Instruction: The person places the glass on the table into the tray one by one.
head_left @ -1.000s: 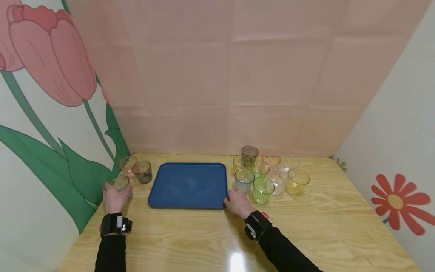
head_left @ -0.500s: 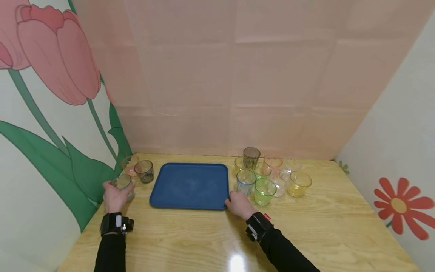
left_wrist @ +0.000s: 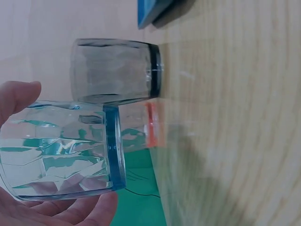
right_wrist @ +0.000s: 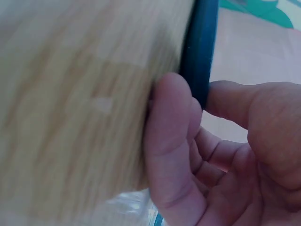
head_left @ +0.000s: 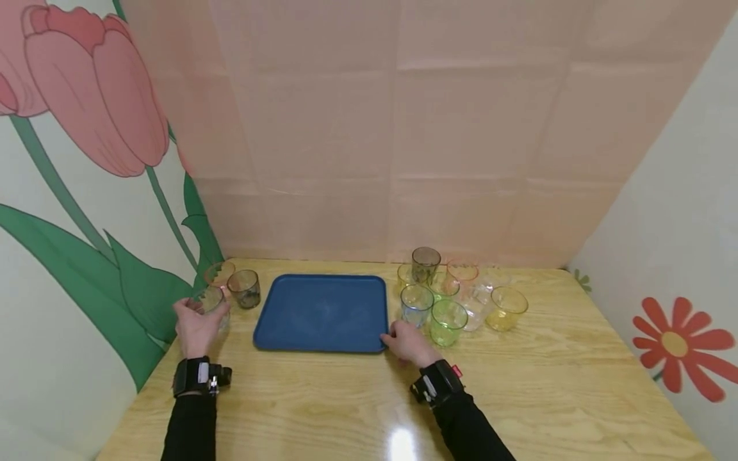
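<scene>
My left hand point(head_left: 198, 330) holds a clear, blue-tinted drinking glass point(left_wrist: 61, 146) between thumb and fingers, upright and lifted slightly off the table in the left wrist view. Just beyond it stand a smoky grey glass point(head_left: 245, 291) and a pink-orange glass point(head_left: 219, 274), the latter partly hidden behind the others. A blue rectangular tray point(head_left: 323, 314) lies flat in the middle of the table. At its near right corner, my right hand point(head_left: 409, 342) pinches the rim, thumb on top and bent fingers at the side and underneath, as the right wrist view shows.
Right of the tray stands a cluster of glasses: a blue one point(head_left: 416, 306), a green one point(head_left: 448, 323), a dark one point(head_left: 425, 266), a yellow one point(head_left: 507, 309) and several others close together. A pink-covered wall point(head_left: 392, 160) rises behind the wooden table point(head_left: 323, 403).
My left hand has raised the blue-tinted glass a little and shifted it slightly away from me. The right hand keeps its grip on the tray corner; the tray and other glasses stay put.
</scene>
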A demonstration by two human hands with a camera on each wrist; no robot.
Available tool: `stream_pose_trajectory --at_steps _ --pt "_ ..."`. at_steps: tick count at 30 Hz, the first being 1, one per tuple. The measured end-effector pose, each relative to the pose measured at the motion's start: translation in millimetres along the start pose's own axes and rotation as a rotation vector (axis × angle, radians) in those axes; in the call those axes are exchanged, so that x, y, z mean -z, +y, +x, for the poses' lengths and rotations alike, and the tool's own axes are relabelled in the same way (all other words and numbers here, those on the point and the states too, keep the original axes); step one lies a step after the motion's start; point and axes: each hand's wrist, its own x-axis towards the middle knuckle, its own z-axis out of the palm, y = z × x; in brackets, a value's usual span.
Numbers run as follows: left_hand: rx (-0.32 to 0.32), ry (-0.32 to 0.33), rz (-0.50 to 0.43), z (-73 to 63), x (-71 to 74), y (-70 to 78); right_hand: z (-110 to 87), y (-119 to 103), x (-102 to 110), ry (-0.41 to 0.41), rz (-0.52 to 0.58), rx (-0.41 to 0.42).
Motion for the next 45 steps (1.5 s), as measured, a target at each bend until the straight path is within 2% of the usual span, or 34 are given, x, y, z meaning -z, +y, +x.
stream_pose_trajectory --at_steps 6,13,17,22,31,38,45 --pt "-0.02 0.03 -0.025 -0.2 -2.1 1.5 -4.0 -1 1 -0.001 0.015 -0.022" --pt "-0.054 0.048 -0.037 -0.9 -3.2 3.7 -5.0 -3 1 0.007 0.023 -0.011" --pt "-0.066 0.035 -0.061 -3.4 -2.6 7.6 -4.6 -2 1 0.016 0.024 -0.012" --pt "-0.114 0.006 -0.095 -8.5 -4.7 14.3 -3.6 0 0 0.019 0.033 -0.015" --pt "-0.182 -0.054 -0.126 -18.0 -22.4 31.5 -2.2 2 0 0.018 0.063 -0.029" --pt "-0.276 -0.055 -0.146 -24.8 -40.1 41.9 -2.8 -1 1 0.021 0.065 -0.039" --pt "-0.29 -0.119 -0.146 -31.7 -57.4 45.0 -3.9 -1 1 0.008 0.06 -0.041"
